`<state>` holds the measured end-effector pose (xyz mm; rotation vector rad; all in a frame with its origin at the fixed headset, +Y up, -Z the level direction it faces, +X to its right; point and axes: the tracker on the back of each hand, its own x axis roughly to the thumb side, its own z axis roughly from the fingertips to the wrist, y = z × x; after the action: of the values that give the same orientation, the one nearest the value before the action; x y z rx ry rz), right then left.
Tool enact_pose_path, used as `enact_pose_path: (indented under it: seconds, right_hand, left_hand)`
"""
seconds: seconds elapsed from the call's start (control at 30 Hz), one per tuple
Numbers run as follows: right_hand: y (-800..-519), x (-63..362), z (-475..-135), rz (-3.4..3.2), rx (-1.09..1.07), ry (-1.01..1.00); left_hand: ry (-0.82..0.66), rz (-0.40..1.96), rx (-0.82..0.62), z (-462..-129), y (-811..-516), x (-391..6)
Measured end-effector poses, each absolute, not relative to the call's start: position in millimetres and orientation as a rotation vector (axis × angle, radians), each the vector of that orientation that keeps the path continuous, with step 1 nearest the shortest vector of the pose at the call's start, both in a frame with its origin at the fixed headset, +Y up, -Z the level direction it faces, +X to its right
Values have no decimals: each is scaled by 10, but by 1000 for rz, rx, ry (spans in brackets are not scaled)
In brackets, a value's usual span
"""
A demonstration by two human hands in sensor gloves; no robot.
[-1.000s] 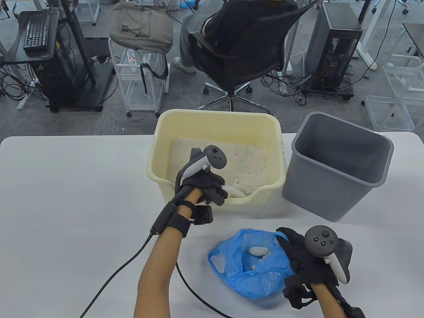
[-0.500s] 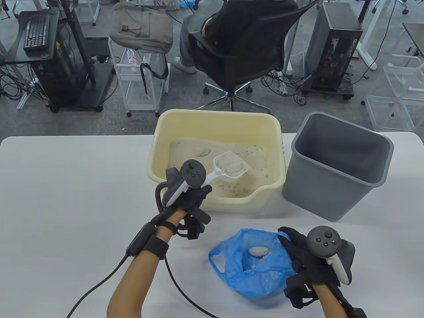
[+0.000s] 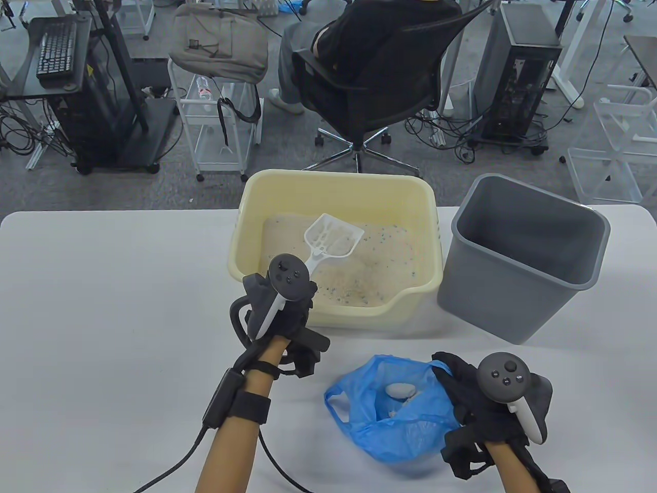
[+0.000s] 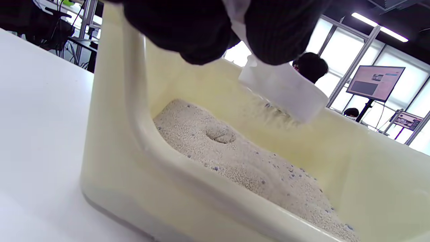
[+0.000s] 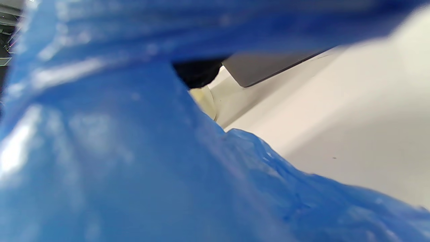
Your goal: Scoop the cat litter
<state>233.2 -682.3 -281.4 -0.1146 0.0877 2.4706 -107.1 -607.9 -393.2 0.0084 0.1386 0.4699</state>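
The left hand [image 3: 285, 313] grips the handle of a white slotted scoop [image 3: 332, 238], fingers wrapped around it; in the left wrist view the gloved fingers [image 4: 201, 30] close over the white handle. The scoop head hangs ahead of that hand, raised above the cat litter [image 3: 354, 277] inside the cream litter box [image 3: 287, 190], tilted, with grains sifting down from it in the wrist view. Whether a clump sits in it I cannot tell; it looks nearly empty from above. The right hand [image 3: 482, 405] holds the edge of a blue plastic bag [image 3: 390, 411], keeping its mouth open just beside it; a pale clump lies inside. Its exact finger pose is hidden under the tracker and by the bag filling the right wrist view. The likely trouble from here: carrying the scoop back toward the bag while grains are falling would scatter litter on the white table [image 3: 102, 308] between the hands, and if the right hand slackens, the thin bag could fold shut. The litter is pale, fine and sandy with blue specks, lying heaped unevenly, with a rounded lump [image 4: 220, 133] showing on its surface. A grey bin [image 3: 518, 308] stands beyond the right hand.
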Motion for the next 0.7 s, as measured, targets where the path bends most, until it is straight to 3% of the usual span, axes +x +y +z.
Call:
enact_pose_path:
  seconds: [0.07, 0.13, 0.2, 0.27, 0.3, 0.37, 0.43, 0.63, 0.7]
  right_hand:
    - [-6815, 2331, -2811, 2468, -107, 84]
    - [-6804, 2330, -2808, 2472, -99, 78]
    - [-6799, 2327, -2807, 2479, -93, 75]
    - [-6802, 2327, -2811, 2478, -88, 78]
    - [-6801, 2325, -2813, 2477, -92, 84]
    - [-6801, 2323, -2810, 2476, -92, 83]
    - [-6801, 2316, -2813, 2473, -85, 94]
    - [-6802, 2277, -2797, 2477, -71, 95]
    - [-6806, 2277, -2792, 2471, -74, 92]
  left_hand:
    - [194, 476, 72, -3921, -6123, -1097]
    - [170, 466, 29, -3926, -6157, -1117]
    - [250, 504, 50, -3908, -6196, -1159]
    - [210, 510, -20, -3880, -6206, -1176]
    - [293, 515, 31, -3850, -6209, -1211]
    - [218, 507, -10, -3810, -6201, -1214]
    - [325, 492, 5, -3798, -6197, -1299]
    - [226, 484, -56, -3728, -6153, -1344]
    - [303, 499, 8, -3723, -6143, -1348]
